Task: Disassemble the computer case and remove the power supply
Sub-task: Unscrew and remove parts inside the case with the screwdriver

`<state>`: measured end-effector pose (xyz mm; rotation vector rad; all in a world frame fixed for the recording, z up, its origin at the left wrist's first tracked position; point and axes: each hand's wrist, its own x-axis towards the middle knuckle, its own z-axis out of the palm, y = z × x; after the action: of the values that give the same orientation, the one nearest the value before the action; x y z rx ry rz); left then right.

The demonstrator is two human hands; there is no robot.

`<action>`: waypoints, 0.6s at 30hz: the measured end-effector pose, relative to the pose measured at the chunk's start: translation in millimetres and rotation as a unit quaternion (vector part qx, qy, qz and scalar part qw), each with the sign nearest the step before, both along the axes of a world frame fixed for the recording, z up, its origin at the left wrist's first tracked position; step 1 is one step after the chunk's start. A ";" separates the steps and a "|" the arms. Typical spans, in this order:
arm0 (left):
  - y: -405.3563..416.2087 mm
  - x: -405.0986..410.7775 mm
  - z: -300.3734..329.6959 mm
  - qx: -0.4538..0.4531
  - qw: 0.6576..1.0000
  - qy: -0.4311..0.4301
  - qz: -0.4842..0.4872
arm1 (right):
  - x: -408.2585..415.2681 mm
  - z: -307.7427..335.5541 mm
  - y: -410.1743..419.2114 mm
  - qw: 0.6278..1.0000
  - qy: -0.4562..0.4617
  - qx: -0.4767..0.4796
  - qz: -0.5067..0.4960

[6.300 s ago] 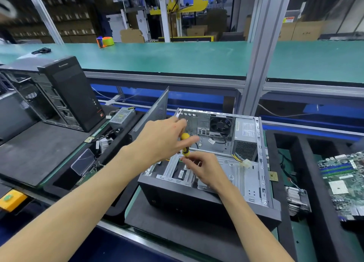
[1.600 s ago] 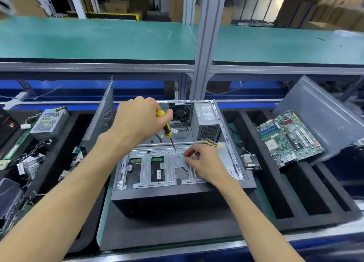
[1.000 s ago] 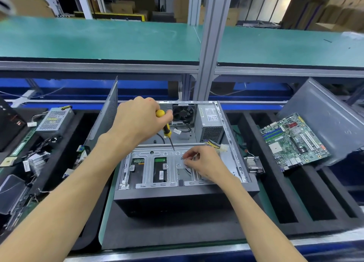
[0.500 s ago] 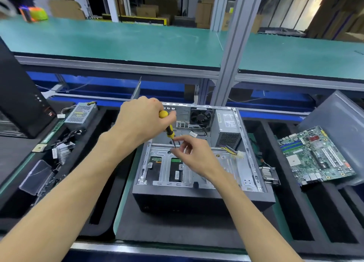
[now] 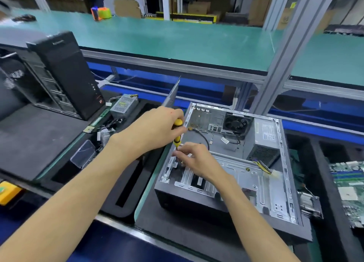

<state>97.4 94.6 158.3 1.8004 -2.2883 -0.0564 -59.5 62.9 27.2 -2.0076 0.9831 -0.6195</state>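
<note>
Grey metal computer case (image 5: 232, 175) lying open on its side on a dark mat, right of centre on the counter (image 5: 49, 139). Power supply (image 5: 265, 139) seated in its far right corner, yellow and black leads trailing out near it. One fan (image 5: 236, 124) on the far wall, just left of the supply. Left hand (image 5: 155, 130) closed round a yellow-handled screwdriver (image 5: 178, 132), tip pointing down at the drive cage by the case's left edge. Right hand (image 5: 194, 159) just beneath, fingers pinched at the tip; what they pinch cannot be told. Supply well apart from both hands, to their right. Second case (image 5: 65, 74), black, upright at far left; one loose power unit (image 5: 124, 106) beside it. One green board (image 5: 350, 191) at right.
</note>
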 end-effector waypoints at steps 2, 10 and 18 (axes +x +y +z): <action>0.2 0.0 -3.2 0.003 1.000 -0.006 0.013 | 0.5 -2.1 -0.8 1.000 0.001 0.005 0.015; 8.5 -7.6 -7.3 0.019 0.999 -0.004 0.036 | -0.5 -6.6 -1.8 0.999 0.019 -0.029 0.039; 15.8 -4.1 1.5 0.068 0.994 -0.036 0.072 | 8.1 -20.0 4.4 0.996 -0.002 -0.088 0.012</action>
<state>93.2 110.4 159.7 2.0633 -2.2451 -0.1279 -51.4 67.3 7.3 -2.1679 0.9284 -0.7185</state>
